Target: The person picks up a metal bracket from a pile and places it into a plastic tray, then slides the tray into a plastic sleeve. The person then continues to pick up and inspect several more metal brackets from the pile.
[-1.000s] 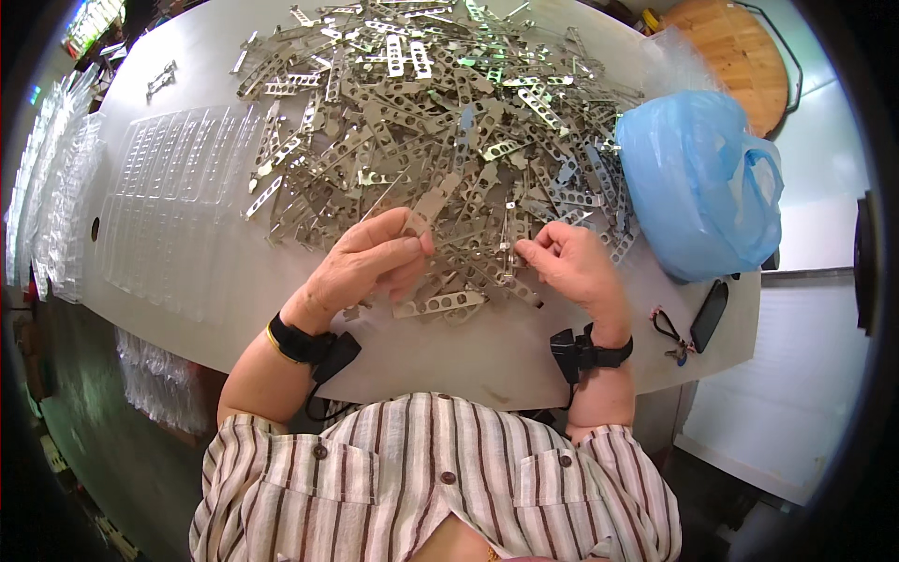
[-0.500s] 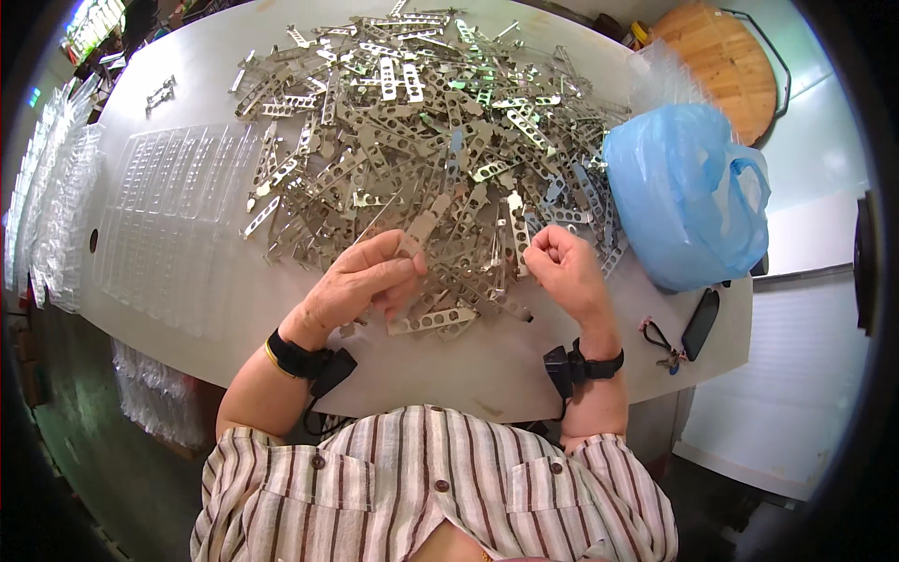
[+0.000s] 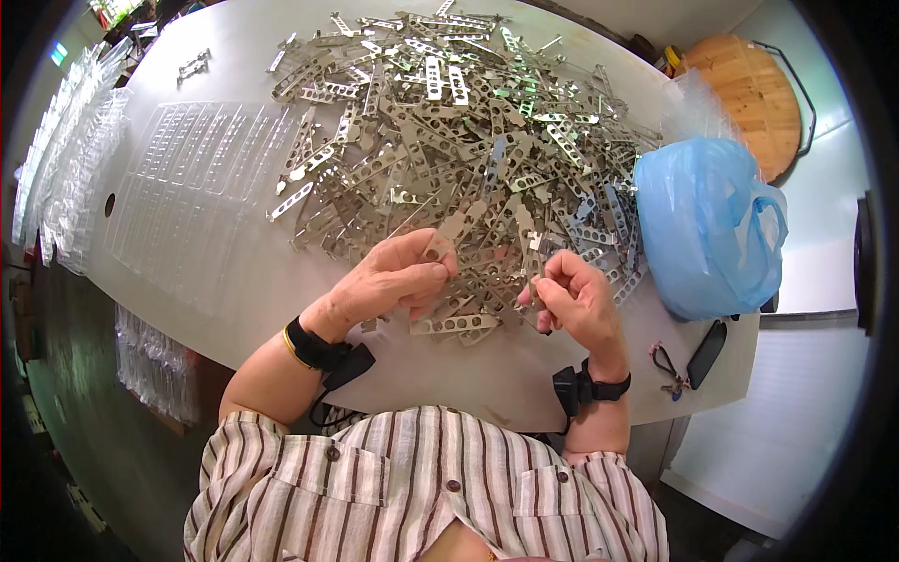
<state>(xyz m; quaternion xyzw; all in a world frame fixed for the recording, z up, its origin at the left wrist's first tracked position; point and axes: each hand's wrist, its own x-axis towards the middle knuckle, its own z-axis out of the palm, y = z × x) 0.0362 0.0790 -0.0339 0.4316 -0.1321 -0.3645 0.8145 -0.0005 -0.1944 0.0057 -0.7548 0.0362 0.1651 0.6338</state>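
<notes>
A heap of flat metal strips with round holes (image 3: 375,173) covers the middle of the table. At its near edge, my left hand (image 3: 393,278) is closed, pinching a flat metal bracket (image 3: 454,226) between thumb and index finger; the bracket points up and away to the right. My right hand (image 3: 582,304) is also closed, thumb and fingertips on a narrow metal strip (image 3: 535,251) held roughly upright. Its lower end is partly hidden by the fingers. Between the hands, several perforated strips (image 3: 456,325) lie loose on the table.
A clear plastic blister tray (image 3: 192,178) lies left of the heap, with stacked clear trays (image 3: 70,159) beyond it. To the right stand a blue plastic bag (image 3: 698,229), a black phone (image 3: 706,355) and keys (image 3: 672,389). A round wooden board (image 3: 744,98) is at the far right.
My right hand has taken hold of a metal strip and its fingers have turned toward the heap's near edge. My left hand keeps its bracket. The whole view has shifted slightly.
</notes>
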